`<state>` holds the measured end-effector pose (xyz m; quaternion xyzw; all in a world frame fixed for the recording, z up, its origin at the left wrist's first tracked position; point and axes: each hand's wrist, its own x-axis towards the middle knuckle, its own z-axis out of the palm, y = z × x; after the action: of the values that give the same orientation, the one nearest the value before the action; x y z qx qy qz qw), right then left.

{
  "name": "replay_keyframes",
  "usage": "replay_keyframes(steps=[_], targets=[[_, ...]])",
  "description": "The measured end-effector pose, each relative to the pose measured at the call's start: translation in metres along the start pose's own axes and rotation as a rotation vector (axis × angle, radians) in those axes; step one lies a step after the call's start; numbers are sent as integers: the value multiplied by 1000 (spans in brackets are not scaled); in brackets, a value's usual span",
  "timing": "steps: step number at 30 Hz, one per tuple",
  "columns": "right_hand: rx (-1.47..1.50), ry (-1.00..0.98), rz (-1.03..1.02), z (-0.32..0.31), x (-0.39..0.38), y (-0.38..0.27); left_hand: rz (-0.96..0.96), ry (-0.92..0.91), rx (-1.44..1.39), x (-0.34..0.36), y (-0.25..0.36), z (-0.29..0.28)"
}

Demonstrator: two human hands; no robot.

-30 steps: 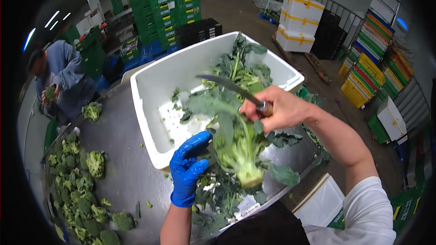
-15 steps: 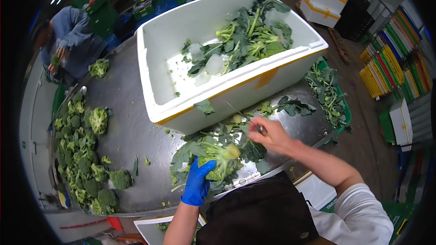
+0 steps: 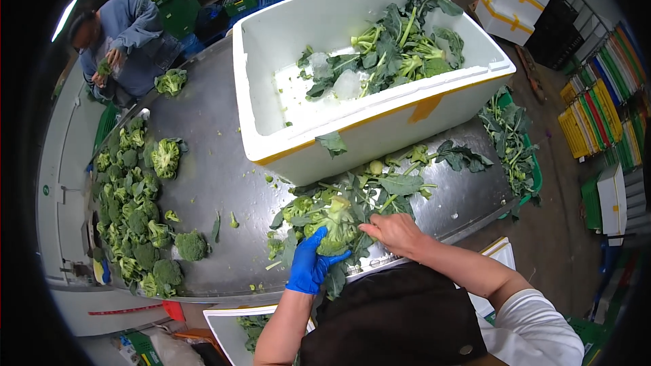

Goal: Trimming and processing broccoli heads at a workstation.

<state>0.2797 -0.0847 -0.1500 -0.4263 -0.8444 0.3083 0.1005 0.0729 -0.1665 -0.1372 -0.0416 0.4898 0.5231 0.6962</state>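
Note:
In a blue glove, my left hand (image 3: 308, 264) cups a broccoli head (image 3: 337, 225) from below, its pale cut stem pointing up and away. My bare right hand (image 3: 397, 235) is closed just right of that broccoli. The knife seen in it half a second ago is mostly hidden now; its blade cannot be made out. Cut leaves and stalks (image 3: 400, 185) lie around the broccoli on the metal table (image 3: 220, 135). Behind them stands a white foam box (image 3: 369, 139) holding leafy broccoli and lumps of ice.
Trimmed broccoli heads (image 3: 146, 220) are heaped along the table's left side. A green crate of leaves (image 3: 536, 173) stands off its right end. Another foam box (image 3: 220, 325) sits below the near edge. At the far left a person (image 3: 129, 41) handles broccoli.
My right hand has come down and nearer to the broccoli, its knife no longer showing plainly. My left hand has tilted the broccoli so its stem points more upward. The whole view has shifted slightly.

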Motion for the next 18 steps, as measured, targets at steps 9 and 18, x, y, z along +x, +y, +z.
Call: replay_keyframes(steps=[9, 18], targets=[[-274, -12, 231, -35, 35, 50, -19, -52, -142, -9, 13, -2], [230, 43, -112, -73, 31, -49, 293, -71, 73, -20, 21, 12]])
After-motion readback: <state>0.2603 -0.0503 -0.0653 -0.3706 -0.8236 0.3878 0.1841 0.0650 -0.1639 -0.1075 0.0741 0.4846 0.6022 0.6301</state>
